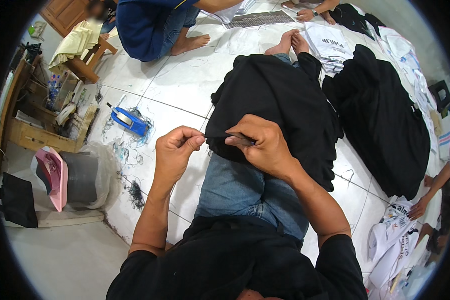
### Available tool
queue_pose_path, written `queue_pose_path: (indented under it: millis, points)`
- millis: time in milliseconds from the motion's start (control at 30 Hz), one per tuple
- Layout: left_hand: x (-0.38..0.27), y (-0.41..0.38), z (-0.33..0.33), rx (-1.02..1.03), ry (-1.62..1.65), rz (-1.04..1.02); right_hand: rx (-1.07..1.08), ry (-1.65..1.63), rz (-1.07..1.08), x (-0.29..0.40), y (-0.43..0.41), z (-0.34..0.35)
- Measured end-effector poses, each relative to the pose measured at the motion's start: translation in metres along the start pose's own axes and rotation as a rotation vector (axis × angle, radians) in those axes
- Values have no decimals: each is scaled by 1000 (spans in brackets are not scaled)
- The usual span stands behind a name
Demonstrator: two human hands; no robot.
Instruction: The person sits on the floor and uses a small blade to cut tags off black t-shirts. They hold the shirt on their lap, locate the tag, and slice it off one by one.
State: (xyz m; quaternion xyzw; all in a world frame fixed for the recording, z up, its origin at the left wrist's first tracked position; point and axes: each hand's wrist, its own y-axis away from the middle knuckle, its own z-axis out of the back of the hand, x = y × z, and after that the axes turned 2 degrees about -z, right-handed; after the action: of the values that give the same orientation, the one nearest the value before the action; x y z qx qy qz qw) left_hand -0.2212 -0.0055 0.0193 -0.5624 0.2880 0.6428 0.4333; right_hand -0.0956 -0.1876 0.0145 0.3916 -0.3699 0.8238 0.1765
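Observation:
Black fabric [270, 90] is draped over my outstretched legs. My left hand [180, 148] pinches something too thin to make out, at the cloth's left edge, between thumb and forefinger. To its right, my right hand [264, 142] is closed around a small dark tool [241, 139], perhaps thread snips, its tip toward the left hand. A narrow strip of the cloth's edge seems to run between the hands. My fingers hide most of the tool.
A blue tape dispenser [129, 120] lies on the tiles among thread scraps. To the right is a heap of black fabric [378, 120], with folded white printed cloth [328, 45] behind it. A co-worker in blue [146, 30] crouches ahead; another's hand [418, 209] touches white garments at right.

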Motion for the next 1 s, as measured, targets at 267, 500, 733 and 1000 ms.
queue_pose_path:
  millis: [267, 500, 733, 1000]
  points:
    - [-8, -3, 4, 2, 212, 61, 18, -118, -70, 4, 0, 7]
    - [-9, -9, -7, 10, 421, 34, 138, 16, 125, -1, 6, 19]
    - [-16, -5, -19, 7, 222, -36, 361, 198, -208, 40, -7, 49]
    - [-19, -8, -19, 36, 276, -78, 374, 379, -5, 50, -35, 63]
